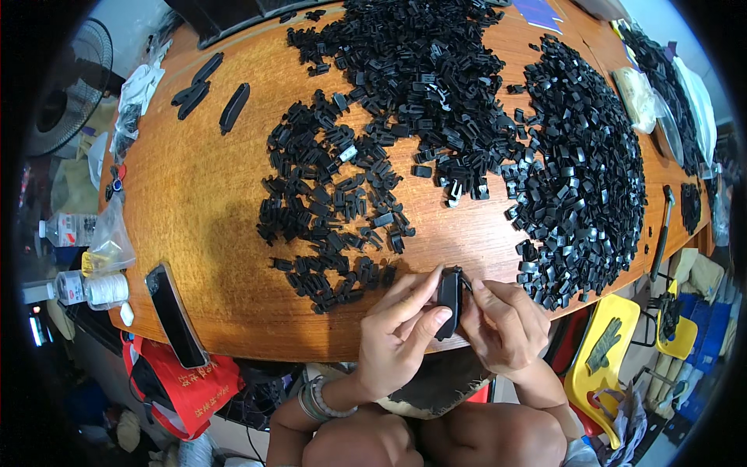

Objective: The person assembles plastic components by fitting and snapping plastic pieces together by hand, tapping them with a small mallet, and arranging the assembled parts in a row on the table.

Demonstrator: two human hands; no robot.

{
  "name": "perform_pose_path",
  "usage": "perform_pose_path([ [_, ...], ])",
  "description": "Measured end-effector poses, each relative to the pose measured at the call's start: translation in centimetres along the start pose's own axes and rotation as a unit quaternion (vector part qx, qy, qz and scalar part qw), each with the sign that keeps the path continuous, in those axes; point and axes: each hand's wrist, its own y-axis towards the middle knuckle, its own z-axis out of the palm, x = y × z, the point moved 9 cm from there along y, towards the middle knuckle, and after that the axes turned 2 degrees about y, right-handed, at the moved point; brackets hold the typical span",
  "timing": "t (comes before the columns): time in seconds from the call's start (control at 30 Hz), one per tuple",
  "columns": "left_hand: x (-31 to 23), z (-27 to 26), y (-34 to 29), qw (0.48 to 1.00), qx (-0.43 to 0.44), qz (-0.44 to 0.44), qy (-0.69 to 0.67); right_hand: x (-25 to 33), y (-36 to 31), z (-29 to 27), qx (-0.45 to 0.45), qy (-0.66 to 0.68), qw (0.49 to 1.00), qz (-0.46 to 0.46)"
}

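As L hand (391, 345) pinches a long blk bar (449, 302) by the table edge (272, 345), R hand (508, 323) bunches fingers narrow at its right side, can't tell on what; blk clips (424, 78) heaped beyond.

"What sits between the hands?"

"A black, narrow, oblong plastic-looking piece (448, 304) with rounded ends."

"How is it held?"

"The left hand (398, 328) has it from the left, thumb laid against its near half and fingers reaching its far end."

"And its pose?"

"Lengthwise, pointing away from the body, its near end leaning slightly left. One long, smooth face shows beside the left thumb."

"Anything on the other side?"

"The right hand (506, 323) is bent close along its right edge. A small dark bit (467, 283) shows at those fingertips, near the far end; whether it is separate or attached, I can't tell."
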Motion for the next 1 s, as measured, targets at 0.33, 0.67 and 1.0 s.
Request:
perform_pose_path([
  [0.33, 1.5, -0.2, 0.0, 0.997, 0.0, -0.044, -0.057, 0.0, 0.1, 0.5, 0.013, 0.017, 0.999, -0.033],
  [0.67, 0.8, 0.0, 0.4, 0.99, 0.034, -0.035, -0.134, -0.4, 0.9, 0.2, 0.051, 0.105, 0.993, -0.004],
  [1.0, -2.7, -2.6, 1.0, 0.973, 0.148, -0.043, 0.174, -1.1, -0.4, 1.3, 0.177, 0.055, 0.982, -0.022],
])
